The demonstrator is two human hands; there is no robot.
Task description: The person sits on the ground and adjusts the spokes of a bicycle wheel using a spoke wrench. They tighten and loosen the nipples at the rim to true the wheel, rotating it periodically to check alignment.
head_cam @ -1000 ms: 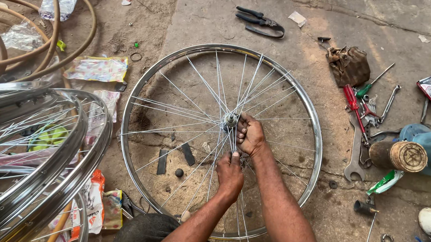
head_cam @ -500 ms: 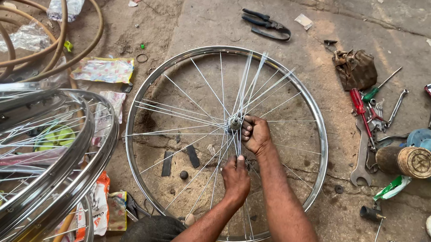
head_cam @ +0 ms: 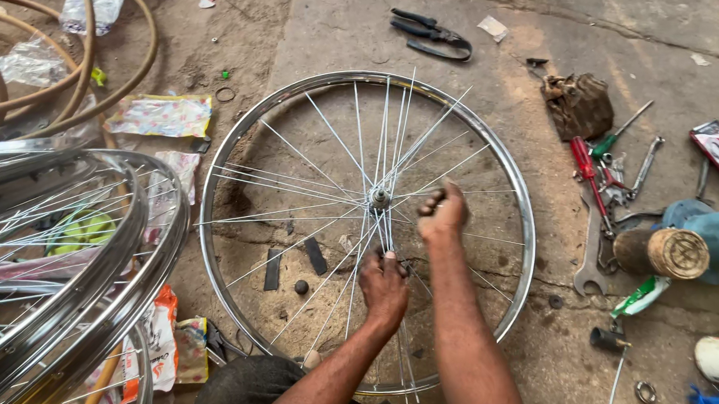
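A chrome bicycle wheel rim (head_cam: 242,124) lies flat on the concrete floor, with thin steel spokes (head_cam: 311,192) fanning from a small hub (head_cam: 378,198) at its middle. My left hand (head_cam: 384,288) is just below the hub, its fingers pinched on a bundle of loose spokes. My right hand (head_cam: 442,210) is to the right of the hub, fingers closed around a spoke end. Several spokes stand loose and cross one another above the hub.
Stacked chrome rims (head_cam: 57,270) fill the left. Brown hose coils (head_cam: 50,59) lie upper left. Pliers (head_cam: 427,31) are above the wheel. Screwdrivers and spanners (head_cam: 607,180), a brown rag (head_cam: 578,102) and a wooden-headed tool (head_cam: 664,252) lie on the right.
My right hand has moved right, away from the hub, drawing a spoke with it. My left hand stays just below the hub. The camera view has shifted slightly.
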